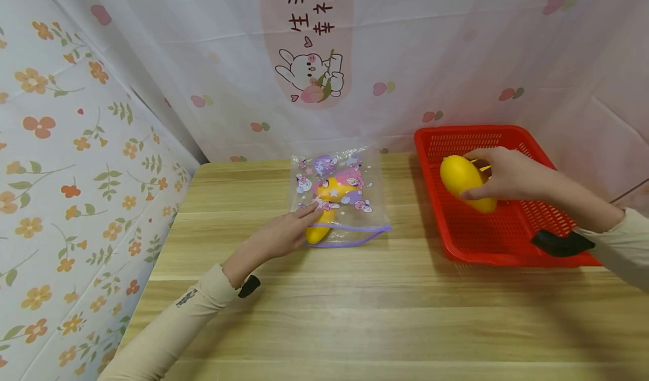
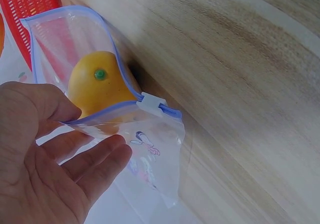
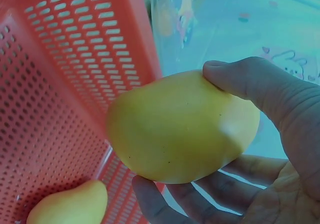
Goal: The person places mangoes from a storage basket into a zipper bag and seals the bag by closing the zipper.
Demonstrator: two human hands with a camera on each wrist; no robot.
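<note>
Wood-grain worktop [image 1: 324,324] supports zip bag [image 1: 351,198]; left hand [image 1: 284,235] fingers pinch its rim [image 1: 355,229]. Right hand [image 1: 499,172] fingers grip mango [image 1: 458,177] over red basket [image 1: 439,212]. Likely step: bagging; next move needs rim held open.

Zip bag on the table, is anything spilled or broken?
Nothing looks torn or spilled. The zip bag gapes, but that's not odd: the left hand pinches its edge, and a mango sits inside the opening.

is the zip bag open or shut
Open: the left wrist view shows the zip bag with its purple edges apart and a mango inside.
</note>
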